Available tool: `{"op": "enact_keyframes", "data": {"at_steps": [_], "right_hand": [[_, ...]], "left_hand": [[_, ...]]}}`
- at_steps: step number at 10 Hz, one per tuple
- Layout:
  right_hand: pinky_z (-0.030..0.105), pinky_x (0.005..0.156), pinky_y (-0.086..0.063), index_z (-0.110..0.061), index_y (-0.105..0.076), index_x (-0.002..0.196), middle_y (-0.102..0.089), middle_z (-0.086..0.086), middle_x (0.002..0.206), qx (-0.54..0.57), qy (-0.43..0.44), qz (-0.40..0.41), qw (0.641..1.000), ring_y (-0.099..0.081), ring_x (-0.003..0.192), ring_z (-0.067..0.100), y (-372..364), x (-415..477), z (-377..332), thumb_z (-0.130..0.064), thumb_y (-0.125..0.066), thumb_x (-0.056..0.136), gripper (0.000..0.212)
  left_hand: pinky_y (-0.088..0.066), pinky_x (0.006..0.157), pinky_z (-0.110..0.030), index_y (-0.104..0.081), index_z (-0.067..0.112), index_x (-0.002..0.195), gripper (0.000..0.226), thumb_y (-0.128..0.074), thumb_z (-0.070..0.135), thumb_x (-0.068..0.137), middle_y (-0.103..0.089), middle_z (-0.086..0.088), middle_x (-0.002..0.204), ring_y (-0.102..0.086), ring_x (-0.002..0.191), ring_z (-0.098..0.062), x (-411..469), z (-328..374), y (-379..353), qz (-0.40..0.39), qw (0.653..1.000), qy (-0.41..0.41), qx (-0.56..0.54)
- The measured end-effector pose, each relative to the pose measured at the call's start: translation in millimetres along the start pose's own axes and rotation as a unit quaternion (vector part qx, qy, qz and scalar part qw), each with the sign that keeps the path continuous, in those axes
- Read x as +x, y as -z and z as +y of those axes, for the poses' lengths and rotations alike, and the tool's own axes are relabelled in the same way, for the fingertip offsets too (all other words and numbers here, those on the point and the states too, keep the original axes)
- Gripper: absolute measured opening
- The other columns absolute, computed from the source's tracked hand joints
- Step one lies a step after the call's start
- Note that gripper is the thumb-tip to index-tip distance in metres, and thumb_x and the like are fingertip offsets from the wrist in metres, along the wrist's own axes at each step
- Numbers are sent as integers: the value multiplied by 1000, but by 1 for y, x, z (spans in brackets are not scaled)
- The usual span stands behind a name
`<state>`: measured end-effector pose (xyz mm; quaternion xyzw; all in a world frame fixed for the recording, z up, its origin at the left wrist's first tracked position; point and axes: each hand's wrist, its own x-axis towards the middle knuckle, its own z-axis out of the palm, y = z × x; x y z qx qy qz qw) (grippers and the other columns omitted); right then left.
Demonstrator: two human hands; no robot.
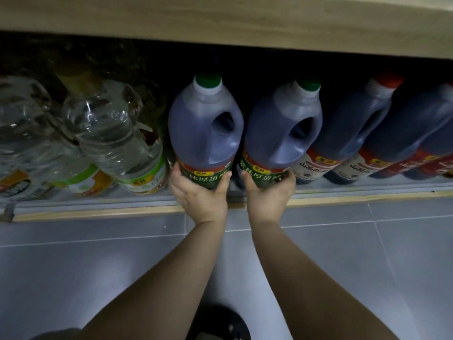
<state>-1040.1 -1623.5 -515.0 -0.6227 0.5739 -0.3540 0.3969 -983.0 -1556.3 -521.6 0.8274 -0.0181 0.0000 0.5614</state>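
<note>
Head view: left jug [196, 128], right jug [269, 130], both green-capped, seemingly dark-filled, green-labelled.

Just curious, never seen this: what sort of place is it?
Likely a shop or storeroom. A low shelf above a tiled floor holds rows of like goods: clear bottles, red-capped jugs, and green-capped ones, the left jug gripped by the left hand, the right jug by the right hand.
</note>
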Motion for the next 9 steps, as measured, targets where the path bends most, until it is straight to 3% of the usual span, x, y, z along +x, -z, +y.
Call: {"op": "enact_keyframes", "data": {"at_steps": [2,4,5,6,7,8,9], "right_hand": [[42,110,-34,0,-29,139,-39,14,134,0,3,-3,1000,-37,130,29,-6,4,11,-32,-88,61,103],[39,108,-39,-7,-32,140,-37,-5,125,27,3,-36,999,-41,128,19,-7,19,15,-29,-89,59,101],[30,109,-37,-9,-30,142,-38,1,132,30,-6,-45,999,-40,125,9,-5,20,11,-26,-88,62,101],[9,98,-31,-9,-27,144,-35,4,138,24,-13,-58,998,-34,109,-13,-2,18,9,-24,-86,65,100],[27,110,-32,-10,-22,146,-34,8,144,-24,-17,-80,996,-35,132,12,4,15,2,-27,-83,69,100],[37,111,-27,-10,-14,149,-30,13,149,-92,-35,-145,985,-26,139,27,19,8,-17,-33,-79,73,103],[36,110,-27,-13,-10,151,-28,15,150,-156,-81,-253,951,-26,138,31,45,-9,-56,-33,-77,75,104]], "left_hand": [[-32,104,-26,-32,-1,138,108,-91,27,52,-37,-18,133,-40,125,-30,4,-8,-6,10,1000,-19,-7],[-38,105,-33,-30,4,140,108,-91,28,53,-35,-13,133,-41,126,-29,15,-11,-10,-13,1000,-27,-5],[-40,104,-43,-30,4,140,109,-90,30,53,-35,-15,133,-40,126,-32,17,-8,-8,-17,999,-27,18],[-40,105,-41,-29,4,140,110,-90,31,53,-35,-15,134,-39,126,-32,17,-7,-6,-19,999,-22,23],[-39,103,-39,-26,5,143,110,-90,29,55,-34,-16,138,-37,128,-32,17,0,3,-56,997,-1,52],[-35,103,-37,-19,6,146,115,-88,32,58,-27,-17,145,-32,133,-31,18,18,31,-157,981,40,110],[-30,107,-35,-16,10,148,115,-86,33,60,-21,-16,149,-26,137,-29,17,51,75,-242,950,75,185]]}}
